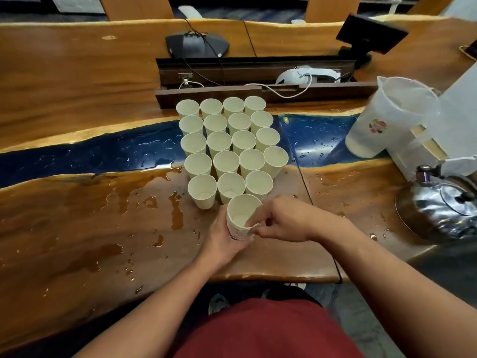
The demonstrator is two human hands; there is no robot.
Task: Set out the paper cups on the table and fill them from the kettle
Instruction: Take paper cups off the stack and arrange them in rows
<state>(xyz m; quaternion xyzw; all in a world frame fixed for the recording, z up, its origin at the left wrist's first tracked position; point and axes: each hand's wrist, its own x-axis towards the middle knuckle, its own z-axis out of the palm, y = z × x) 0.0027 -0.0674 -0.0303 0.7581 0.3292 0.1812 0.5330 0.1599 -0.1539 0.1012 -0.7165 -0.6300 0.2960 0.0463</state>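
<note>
Wet wooden table (77, 228): nested cup stack (241, 220), upright, is gripped by left hand (222, 239); right hand (284, 220) pinches its rim. Open slot lies just beyond, right of the near row of set-out cups (229, 187).

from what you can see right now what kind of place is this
Most likely an office meeting room. A conference speakerphone sits on a long wood-and-blue-resin table, and an open cable trough in the tabletop holds sockets and wires. The grid of paper cups suggests drinks for a group.
</note>
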